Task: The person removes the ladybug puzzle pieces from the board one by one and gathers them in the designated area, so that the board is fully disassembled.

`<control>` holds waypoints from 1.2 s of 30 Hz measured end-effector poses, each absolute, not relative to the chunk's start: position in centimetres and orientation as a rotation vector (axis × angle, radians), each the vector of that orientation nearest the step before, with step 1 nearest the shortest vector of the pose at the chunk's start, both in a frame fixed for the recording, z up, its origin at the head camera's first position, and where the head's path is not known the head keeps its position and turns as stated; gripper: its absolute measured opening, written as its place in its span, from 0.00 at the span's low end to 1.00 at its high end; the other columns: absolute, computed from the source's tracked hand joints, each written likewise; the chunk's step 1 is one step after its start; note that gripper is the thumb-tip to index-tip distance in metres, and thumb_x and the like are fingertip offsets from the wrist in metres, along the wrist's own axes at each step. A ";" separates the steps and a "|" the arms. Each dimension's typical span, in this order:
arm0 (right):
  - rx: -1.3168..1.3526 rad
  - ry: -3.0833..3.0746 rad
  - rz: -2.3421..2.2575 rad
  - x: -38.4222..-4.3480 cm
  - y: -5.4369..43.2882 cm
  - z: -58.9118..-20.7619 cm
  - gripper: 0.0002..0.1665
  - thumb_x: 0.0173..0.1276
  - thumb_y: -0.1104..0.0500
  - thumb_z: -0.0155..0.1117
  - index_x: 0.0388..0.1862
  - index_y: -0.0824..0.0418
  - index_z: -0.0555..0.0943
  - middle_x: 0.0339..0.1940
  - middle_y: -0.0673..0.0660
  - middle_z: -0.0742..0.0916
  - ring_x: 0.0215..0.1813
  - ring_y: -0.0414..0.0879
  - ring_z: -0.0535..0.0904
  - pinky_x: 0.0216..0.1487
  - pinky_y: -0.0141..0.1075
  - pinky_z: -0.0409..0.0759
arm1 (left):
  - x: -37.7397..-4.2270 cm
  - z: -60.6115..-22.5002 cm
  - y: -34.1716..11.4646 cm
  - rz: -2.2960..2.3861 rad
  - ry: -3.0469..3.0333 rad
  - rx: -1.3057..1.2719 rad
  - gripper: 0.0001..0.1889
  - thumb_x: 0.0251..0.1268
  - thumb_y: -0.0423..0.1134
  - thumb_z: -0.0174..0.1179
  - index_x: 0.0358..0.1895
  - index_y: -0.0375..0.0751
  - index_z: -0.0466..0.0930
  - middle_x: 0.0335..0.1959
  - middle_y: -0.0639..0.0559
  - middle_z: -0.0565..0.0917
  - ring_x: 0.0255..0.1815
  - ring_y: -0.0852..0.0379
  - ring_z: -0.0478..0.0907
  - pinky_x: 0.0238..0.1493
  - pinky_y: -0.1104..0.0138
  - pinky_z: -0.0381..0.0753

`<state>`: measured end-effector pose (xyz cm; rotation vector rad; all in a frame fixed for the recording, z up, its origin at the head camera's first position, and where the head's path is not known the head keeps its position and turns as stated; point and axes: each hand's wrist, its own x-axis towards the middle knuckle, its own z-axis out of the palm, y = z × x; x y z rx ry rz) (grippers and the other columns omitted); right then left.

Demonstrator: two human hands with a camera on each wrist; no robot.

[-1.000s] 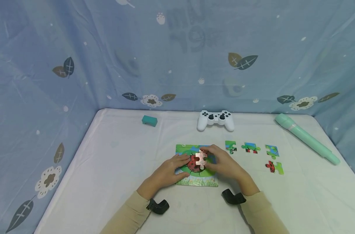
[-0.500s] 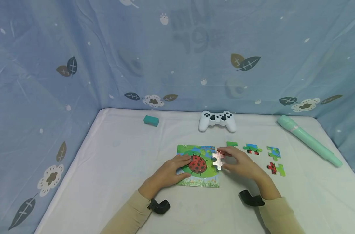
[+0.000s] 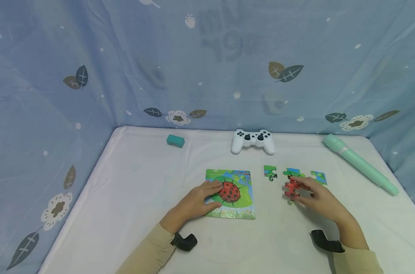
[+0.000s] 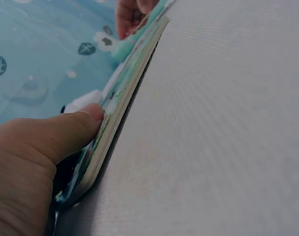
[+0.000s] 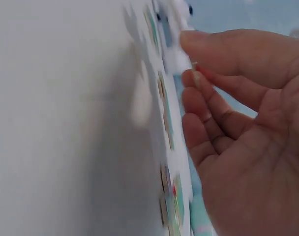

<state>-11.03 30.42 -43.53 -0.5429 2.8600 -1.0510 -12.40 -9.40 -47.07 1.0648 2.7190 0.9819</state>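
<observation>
A small, flat, red jigsaw piece with knobbed edges [image 3: 291, 190] is partly hidden at its right side by the fingers of the right hand [image 3: 321, 198], and its printed picture is hard to make out. In the blurred right wrist view only a thin edge shows. The piece lies between thumb and fingertips, at the very tip of that grip, pinched and held off the white cloth-covered tabletop [image 3: 262, 247]. The left hand's [image 3: 195, 201] grip is spread, pinching nothing: its fingers lie on a flat rectangular board printed with a red ladybird on green [image 3: 244, 207], covering part of its left edge. The piece is to the right of this board, well apart from it. Just behind the piece, a blue, green and red jigsaw piece [image 3: 293, 172] is partly covered. Both sleeves are cut off by the frame.
</observation>
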 end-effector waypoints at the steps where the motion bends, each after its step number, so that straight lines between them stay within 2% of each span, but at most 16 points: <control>1: -0.530 2.856 -1.053 -10.9 30.8 -43.6 0.33 0.62 0.61 0.68 0.66 0.63 0.70 0.54 0.58 0.78 0.50 0.23 0.68 0.40 0.34 0.76 | -12.4 -47.1 -9.4 0.979 2.721 1.067 0.30 0.62 0.48 0.62 0.65 0.38 0.71 0.68 0.47 0.70 0.71 0.47 0.63 0.72 0.56 0.62; 7: -0.569 2.888 -1.020 -10.7 32.0 -44.1 0.32 0.60 0.65 0.68 0.64 0.65 0.71 0.52 0.59 0.79 0.47 0.25 0.69 0.37 0.25 0.73 | -12.5 -47.4 -9.5 0.968 2.727 1.068 0.30 0.62 0.49 0.62 0.65 0.38 0.71 0.68 0.47 0.70 0.72 0.47 0.62 0.73 0.57 0.61; 15: -0.551 2.935 -0.945 -10.9 31.8 -44.5 0.30 0.61 0.66 0.66 0.63 0.67 0.72 0.44 0.55 0.77 0.36 0.36 0.65 0.29 0.26 0.65 | -12.4 -47.3 -9.5 0.994 2.725 1.051 0.30 0.62 0.49 0.63 0.65 0.39 0.71 0.68 0.46 0.70 0.72 0.45 0.62 0.72 0.55 0.62; 23: -0.614 2.969 -0.933 -10.9 31.8 -45.0 0.27 0.58 0.71 0.65 0.58 0.67 0.75 0.44 0.55 0.76 0.42 0.32 0.65 0.35 0.26 0.71 | -12.5 -47.4 -9.4 0.991 2.728 1.057 0.31 0.62 0.49 0.63 0.65 0.39 0.71 0.68 0.46 0.70 0.71 0.46 0.62 0.72 0.56 0.62; 28: -0.618 2.983 -0.904 -11.0 32.0 -44.8 0.27 0.58 0.69 0.65 0.59 0.67 0.75 0.47 0.56 0.77 0.43 0.33 0.67 0.36 0.25 0.72 | -12.5 -47.3 -9.4 1.006 2.729 1.069 0.30 0.62 0.49 0.63 0.65 0.38 0.71 0.68 0.46 0.70 0.71 0.45 0.63 0.71 0.55 0.63; 31: -0.583 2.998 -0.879 -10.8 32.1 -44.4 0.29 0.59 0.67 0.66 0.61 0.65 0.73 0.51 0.57 0.78 0.47 0.37 0.70 0.40 0.26 0.72 | -12.5 -47.3 -9.4 1.010 2.731 1.075 0.30 0.62 0.49 0.62 0.65 0.38 0.71 0.68 0.46 0.70 0.71 0.46 0.63 0.72 0.55 0.62; 36: -0.530 2.982 -0.911 -10.5 31.9 -44.0 0.32 0.61 0.64 0.67 0.64 0.62 0.70 0.56 0.58 0.76 0.54 0.49 0.71 0.46 0.40 0.75 | -12.5 -47.4 -9.4 1.004 2.735 1.089 0.30 0.61 0.49 0.63 0.65 0.38 0.71 0.68 0.45 0.70 0.71 0.46 0.63 0.72 0.55 0.62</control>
